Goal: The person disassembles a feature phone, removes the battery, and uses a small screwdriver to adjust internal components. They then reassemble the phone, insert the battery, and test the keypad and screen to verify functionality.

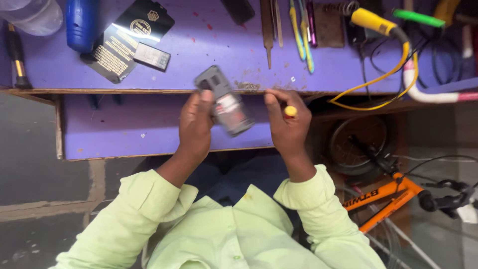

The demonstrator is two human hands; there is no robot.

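Grey phone in left hand, beside right hand.

i count two hands, left hand and right hand; one grey phone, blurred, in the left; one yellow-tipped tool in the right; one purple bench; one black card; one orange bicycle; one yellow-handled iron
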